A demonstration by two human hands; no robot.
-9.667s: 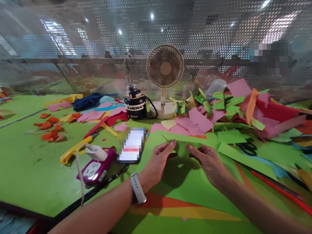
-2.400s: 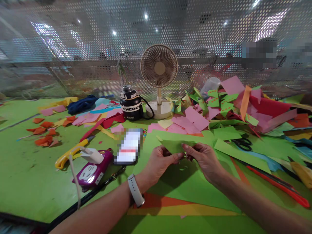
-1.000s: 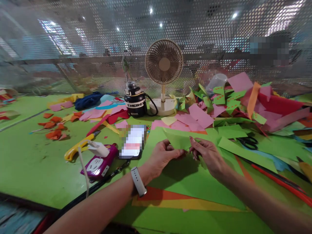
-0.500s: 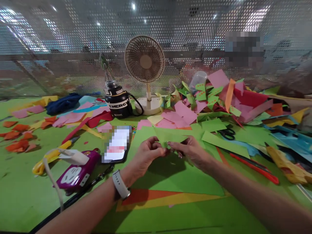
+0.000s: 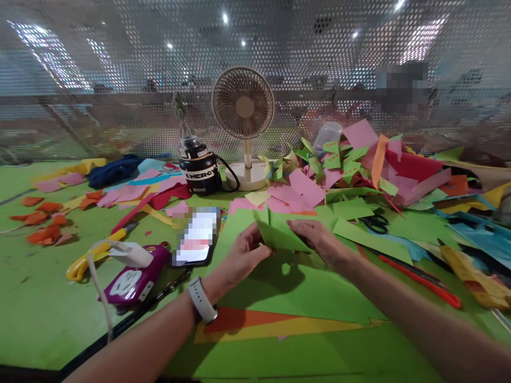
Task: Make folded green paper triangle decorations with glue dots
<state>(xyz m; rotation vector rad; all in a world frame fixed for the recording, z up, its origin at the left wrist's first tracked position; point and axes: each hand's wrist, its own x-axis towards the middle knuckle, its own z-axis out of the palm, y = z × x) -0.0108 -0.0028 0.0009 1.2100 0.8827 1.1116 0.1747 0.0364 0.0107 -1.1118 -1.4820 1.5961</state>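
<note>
Between my two hands is a small folded piece of green paper (image 5: pixel 282 234), raised above a larger green sheet (image 5: pixel 319 292). My left hand (image 5: pixel 249 252) pinches its left part, thumb below and fingers curled behind. The fingers of my right hand (image 5: pixel 319 239) are closed on its right edge. A fold stands up near the paper's left side. Under the large green sheet, edges of an orange sheet (image 5: pixel 247 318) and a yellow sheet (image 5: pixel 291 326) stick out towards me. A phone (image 5: pixel 196 236) with a lit screen lies left of my left hand.
On the left sit a purple power bank (image 5: pixel 138 279) with a white plug and yellow-handled scissors (image 5: pixel 91 255). Behind are a black bottle (image 5: pixel 199 171), a fan (image 5: pixel 244 106) and heaped paper scraps (image 5: pixel 303 187). A red cutter (image 5: pixel 423 279) and black scissors (image 5: pixel 375 224) lie at right.
My right hand has moved slightly right, away from my left. The green paper now shows more of its face and an upright fold. The whole view has shifted slightly.
</note>
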